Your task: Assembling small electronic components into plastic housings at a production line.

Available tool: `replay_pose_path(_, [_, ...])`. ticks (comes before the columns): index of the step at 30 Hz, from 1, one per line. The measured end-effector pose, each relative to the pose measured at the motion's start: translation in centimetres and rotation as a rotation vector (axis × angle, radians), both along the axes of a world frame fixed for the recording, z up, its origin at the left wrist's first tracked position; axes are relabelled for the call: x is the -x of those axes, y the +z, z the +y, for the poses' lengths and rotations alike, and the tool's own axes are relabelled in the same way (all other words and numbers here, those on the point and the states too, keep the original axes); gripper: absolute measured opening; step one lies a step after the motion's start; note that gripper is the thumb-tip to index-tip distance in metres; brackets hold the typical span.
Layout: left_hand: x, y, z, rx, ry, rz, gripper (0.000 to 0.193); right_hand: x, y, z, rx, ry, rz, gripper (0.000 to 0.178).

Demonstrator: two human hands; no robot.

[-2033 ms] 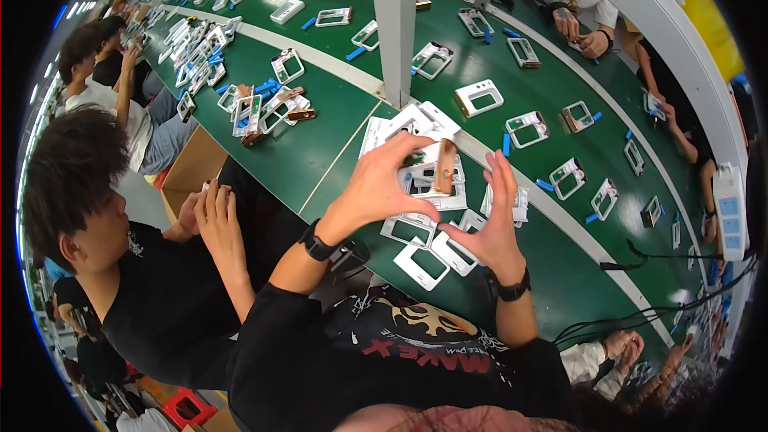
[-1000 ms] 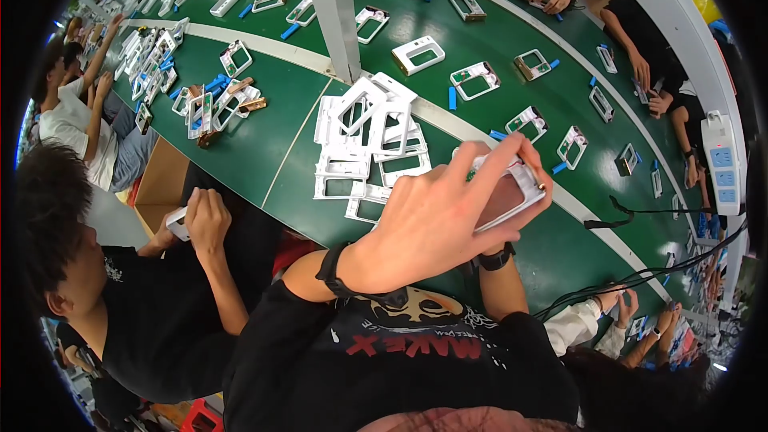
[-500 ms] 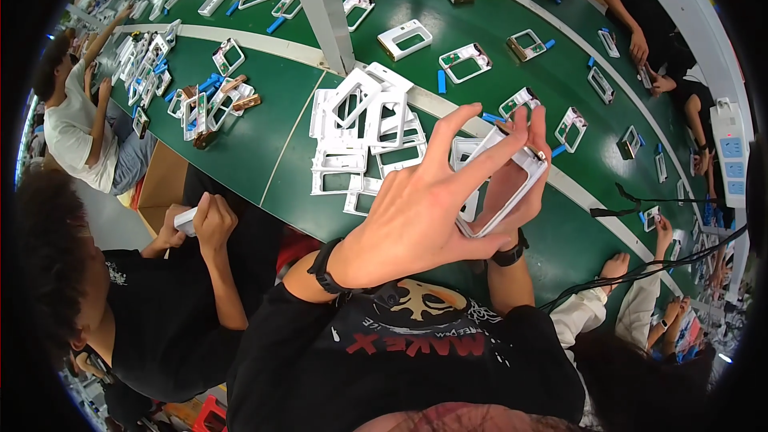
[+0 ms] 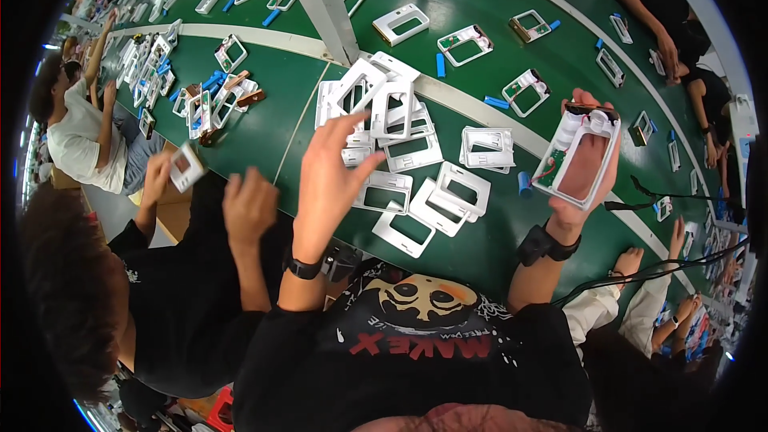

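Observation:
In my right hand (image 4: 568, 214) rests a white rectangular housing (image 4: 570, 125) with a large window, red wires and a green circuit board inside. My palm shows through the window, and the fingers are mostly behind the housing. My left hand (image 4: 326, 170) has its thumb and fingers apart and holds nothing visible. Its fingertips overlap a pile of white plastic frames (image 4: 392, 110); whether they touch it I cannot tell. Closer to me, more loose white frames (image 4: 468, 190) lie on the green table (image 4: 300, 164). A blue cylinder (image 4: 524, 183) lies left of the right hand.
Beyond a pale curved strip (image 4: 508, 134), several wired housings (image 4: 465, 45) and blue cylinders lie spread out. A grey post (image 4: 318, 4) rises behind the pile. Black cables (image 4: 640, 274) hang at the right. At the left, a person holds a white housing (image 4: 188, 166).
My left hand has come off the housing and swung left to the pile. The right hand has carried the housing right, its inside now showing. The person at the left has parted their hands.

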State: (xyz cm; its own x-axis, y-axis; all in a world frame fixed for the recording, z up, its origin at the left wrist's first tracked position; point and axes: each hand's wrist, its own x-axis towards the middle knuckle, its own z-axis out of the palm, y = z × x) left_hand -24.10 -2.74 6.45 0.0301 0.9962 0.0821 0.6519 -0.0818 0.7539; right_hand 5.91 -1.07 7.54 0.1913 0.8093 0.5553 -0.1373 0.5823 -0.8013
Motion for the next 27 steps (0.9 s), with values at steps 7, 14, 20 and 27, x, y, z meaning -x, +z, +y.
replay_pose_path(7, [-4.1, -2.3, 1.3, -0.164, -0.054, 0.363, 0.053, -1.6, 0.7, -0.5, 0.002, -0.1, -0.105, 0.121])
replay_pose_path(14, [-8.1, -4.1, 1.9, -0.066, 0.074, 0.413, 0.044, -4.5, 1.6, -1.2, -0.07, -0.137, -0.135, 0.12])
replay_pose_path(20, [-7.4, -3.7, 1.1, -0.155, 0.084, 0.342, 0.031, -5.6, 1.7, -1.7, -0.079, -0.154, -0.167, 0.119])
replay_pose_path(27, [-6.2, 0.3, 1.3, -0.002, 0.045, -0.393, 0.021, -6.0, 1.2, -1.7, -0.071, -0.145, -0.177, 0.115])
